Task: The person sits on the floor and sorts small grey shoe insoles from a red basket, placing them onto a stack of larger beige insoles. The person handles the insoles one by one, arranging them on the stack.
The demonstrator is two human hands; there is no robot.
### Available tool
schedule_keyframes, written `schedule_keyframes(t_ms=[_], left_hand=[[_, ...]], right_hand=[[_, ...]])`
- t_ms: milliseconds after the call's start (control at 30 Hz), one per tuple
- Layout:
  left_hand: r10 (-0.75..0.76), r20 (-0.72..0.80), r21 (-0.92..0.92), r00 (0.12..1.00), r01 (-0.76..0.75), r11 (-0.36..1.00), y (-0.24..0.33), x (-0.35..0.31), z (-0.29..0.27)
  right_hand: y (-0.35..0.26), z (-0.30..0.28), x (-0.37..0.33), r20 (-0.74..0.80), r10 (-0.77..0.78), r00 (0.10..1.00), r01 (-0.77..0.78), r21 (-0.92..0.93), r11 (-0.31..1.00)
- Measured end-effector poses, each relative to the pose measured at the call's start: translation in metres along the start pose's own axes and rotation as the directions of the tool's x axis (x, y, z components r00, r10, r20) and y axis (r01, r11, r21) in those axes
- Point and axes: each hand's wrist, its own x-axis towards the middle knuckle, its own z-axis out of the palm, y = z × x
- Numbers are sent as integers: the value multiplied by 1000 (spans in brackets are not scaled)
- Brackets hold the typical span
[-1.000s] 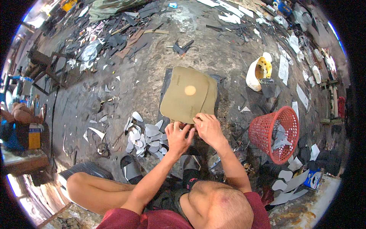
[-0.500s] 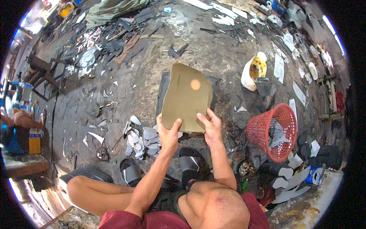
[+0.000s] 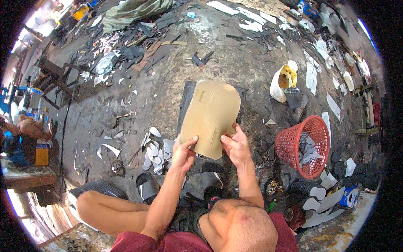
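While left hand pinches near-left edge of tan sheet, right hand pinches near-right edge, both grips narrow. Sheet bowed, held over dark board on floor, board's left edge showing. Grey cut pieces piled beyond board's near-left side. Red basket right of board.

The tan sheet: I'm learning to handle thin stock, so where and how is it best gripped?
Take the tan sheet by both side edges toward its near end, coming from the near side, thumbs on top, fingers beneath. It is broad, thin and bowed, so two spaced pinches should probably steady it better than one. The left hand and right hand hold it there.
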Motion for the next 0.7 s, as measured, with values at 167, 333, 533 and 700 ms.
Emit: schedule_keyframes(t_ms=[167, 333, 533, 700], left_hand=[[19, 549, 723, 835, -486, 491, 71, -20, 18], [793, 11, 528, 608, -677, 512, 45, -6, 4], [428, -19, 915, 904, -157, 371, -89, 14, -63], [478, 71, 962, 875, -187, 199, -132, 11, -94]], right_hand=[[-49, 8, -24, 333, -594, 732, 344, -934, -99], [-67, -8, 4, 31, -348, 937, 227, -811, 539], [4, -31, 72, -265, -410, 873, 111, -710, 695], [38, -48, 38, -259, -628, 734, 245, -761, 601]])
